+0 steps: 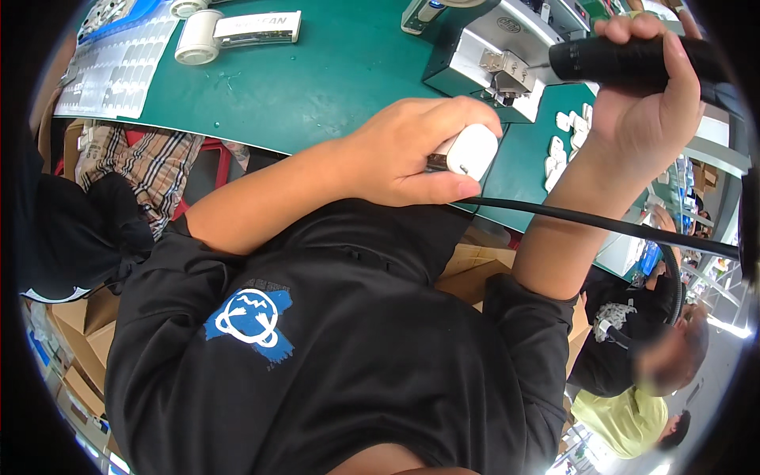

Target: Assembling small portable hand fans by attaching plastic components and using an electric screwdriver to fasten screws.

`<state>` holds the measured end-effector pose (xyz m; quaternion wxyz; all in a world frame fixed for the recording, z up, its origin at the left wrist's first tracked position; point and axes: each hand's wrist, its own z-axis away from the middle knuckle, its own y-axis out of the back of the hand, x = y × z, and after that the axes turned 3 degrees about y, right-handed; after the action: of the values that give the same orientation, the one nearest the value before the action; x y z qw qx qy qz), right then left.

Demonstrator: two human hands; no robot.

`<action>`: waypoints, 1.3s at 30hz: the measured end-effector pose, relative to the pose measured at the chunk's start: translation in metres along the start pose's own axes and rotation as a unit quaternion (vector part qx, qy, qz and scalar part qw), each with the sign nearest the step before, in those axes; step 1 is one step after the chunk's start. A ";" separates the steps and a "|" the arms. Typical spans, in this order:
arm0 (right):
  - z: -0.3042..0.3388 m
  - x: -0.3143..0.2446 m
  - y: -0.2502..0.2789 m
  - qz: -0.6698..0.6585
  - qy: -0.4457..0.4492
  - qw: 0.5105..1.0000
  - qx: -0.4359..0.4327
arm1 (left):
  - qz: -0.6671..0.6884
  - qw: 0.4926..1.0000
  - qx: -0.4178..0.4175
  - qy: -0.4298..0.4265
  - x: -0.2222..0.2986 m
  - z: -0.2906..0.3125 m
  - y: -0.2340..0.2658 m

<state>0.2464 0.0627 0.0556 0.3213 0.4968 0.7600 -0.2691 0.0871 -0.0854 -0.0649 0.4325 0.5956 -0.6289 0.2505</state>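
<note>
My left hand (pixel 396 154) is closed around a small white plastic housing (pixel 477 150) with a rounded end, just over the table's near edge. A dark part shows beside the housing, between my fingers. My right hand (pixel 653 99), raised at the right, grips a black electric screwdriver (pixel 606 63) lying nearly level. Its thin bit points left at the metal fixture (pixel 509 73) on the front of a silver screw feeder (pixel 475 47). Whether the bit touches the fixture I cannot tell. A black cable (pixel 586 222) runs from by my left thumb to the right edge.
Several white plastic pieces (pixel 556 150) lie on the green table (pixel 317 87) right of the feeder. At the far left are a white roll (pixel 198 36) and a sheet of pale labels (pixel 119 67). Cardboard boxes (pixel 475 265) stand below the table; other people sit at both sides.
</note>
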 end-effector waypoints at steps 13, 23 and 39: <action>0.043 0.022 -0.010 -0.099 -0.112 0.989 0.004 | -0.054 0.994 0.085 -0.047 -0.017 -0.008 0.004; 0.026 0.008 0.005 -0.162 -0.082 0.981 -0.064 | -0.083 0.994 0.054 -0.037 -0.017 -0.012 -0.002; 0.047 -0.019 0.000 -0.205 -0.076 0.970 -0.105 | -0.079 0.991 0.090 -0.067 -0.021 -0.010 0.001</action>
<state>0.2622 0.0170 0.0397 0.3664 0.2722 0.8430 -0.2846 0.0868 -0.0662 -0.0776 0.3526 0.6955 -0.5822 0.2301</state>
